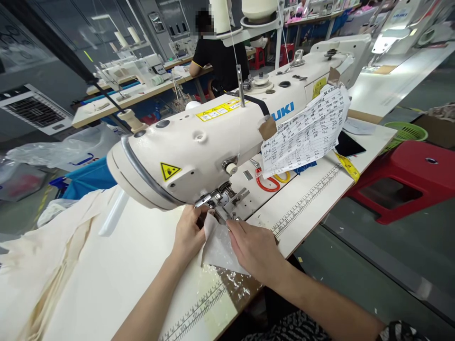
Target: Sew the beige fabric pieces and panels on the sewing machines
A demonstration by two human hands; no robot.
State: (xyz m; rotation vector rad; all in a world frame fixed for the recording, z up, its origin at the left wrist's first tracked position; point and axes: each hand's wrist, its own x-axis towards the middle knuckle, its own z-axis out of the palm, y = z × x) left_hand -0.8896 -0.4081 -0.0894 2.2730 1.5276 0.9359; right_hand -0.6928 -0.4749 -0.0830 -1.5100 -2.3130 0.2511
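Observation:
A white industrial sewing machine (209, 137) stands across the table, its needle and presser-foot area (223, 201) right above my fingers. My left hand (188, 234) is closed at the left of the foot, pinching the edge of a small piece of thin white fabric (220, 244). From the right, my right hand (254, 248) reaches in with thumb and finger pressed together beside the foot. A slim metal piece meets those fingertips; whether it is a hand tool or a machine part I cannot tell. The fabric lies between both hands, its far end hidden under the foot.
Orange-handled scissors (268, 182) lie behind the foot. A handwritten sheet (305, 135) hangs on the machine. Printed rulers (307, 199) run along the table edge, with a yellow tape measure (348, 166). Cream fabric (60, 270) lies left, a red stool (408, 182) right. A person (222, 64) sits beyond.

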